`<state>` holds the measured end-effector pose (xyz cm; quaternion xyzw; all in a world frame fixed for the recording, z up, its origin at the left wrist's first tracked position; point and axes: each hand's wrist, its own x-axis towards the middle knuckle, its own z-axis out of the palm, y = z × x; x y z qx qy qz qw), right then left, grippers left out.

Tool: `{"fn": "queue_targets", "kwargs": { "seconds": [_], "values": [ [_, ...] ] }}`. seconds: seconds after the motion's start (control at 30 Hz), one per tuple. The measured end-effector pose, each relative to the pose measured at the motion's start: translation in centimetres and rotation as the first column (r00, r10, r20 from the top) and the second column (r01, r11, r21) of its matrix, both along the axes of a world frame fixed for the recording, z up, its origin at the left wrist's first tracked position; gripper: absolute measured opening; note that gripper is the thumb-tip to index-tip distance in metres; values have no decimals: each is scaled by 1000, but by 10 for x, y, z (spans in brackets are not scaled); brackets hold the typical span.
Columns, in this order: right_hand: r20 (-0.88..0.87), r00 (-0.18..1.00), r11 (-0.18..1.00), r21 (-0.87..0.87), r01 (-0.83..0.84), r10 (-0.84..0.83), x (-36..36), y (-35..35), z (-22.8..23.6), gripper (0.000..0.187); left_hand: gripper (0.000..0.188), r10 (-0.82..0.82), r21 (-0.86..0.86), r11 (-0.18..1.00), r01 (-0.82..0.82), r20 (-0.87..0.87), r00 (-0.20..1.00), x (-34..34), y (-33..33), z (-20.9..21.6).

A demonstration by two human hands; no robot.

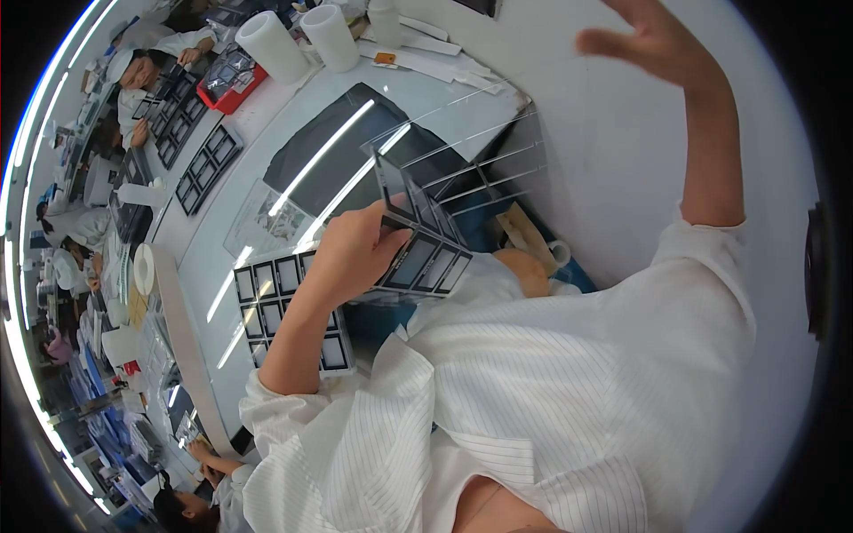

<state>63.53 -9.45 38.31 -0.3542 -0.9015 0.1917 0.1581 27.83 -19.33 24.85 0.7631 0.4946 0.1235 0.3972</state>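
My left hand [351,253] is closed on the edge of a black-framed panel [426,263] with pale rectangular windows, held tilted in front of my body. Another dark frame stands up at an angle against it; whether the two are joined I cannot tell. Beneath my left forearm, a similar black grid panel [267,293] lies on the table. My right hand [653,44] is raised far off to the right beside the white wall, holding nothing visible. Its thumb is spread from the fingers, whose tips run out of the picture.
Thin metal rods [484,182] stick out near the table's right end. A dark sheet [342,133] covers part of the white table [213,266]. At the back stand white rolls [271,49] and a red bin [231,84]. Co-workers sit along the left.
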Motion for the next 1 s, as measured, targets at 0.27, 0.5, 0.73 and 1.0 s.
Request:
{"fn": "queue_targets", "kwargs": {
  "seconds": [0.27, 0.5, 0.73, 1.0],
  "values": [
    [533, 846, 966, -223, 133, 6, -97, -23, -67, 25, 46, -176, 127, 971, 203, -195, 965, 36, -14, 12],
    [-113, 865, 763, -536, 361, -489, 66, -21, -90, 31, 38, -81, 27, 996, 85, -128, 989, -36, -27, 15],
    [-67, 579, 525, -515, 678, -812, 117, -60, -133, 31, 42, 325, -154, 945, -287, 372, 870, -108, -30, 37],
    [14, 528, 447, -513, 733, -849, 183, -130, -212, 19, 42, 472, -51, 882, -469, 100, 876, -98, -6, 46]
  ]
}}
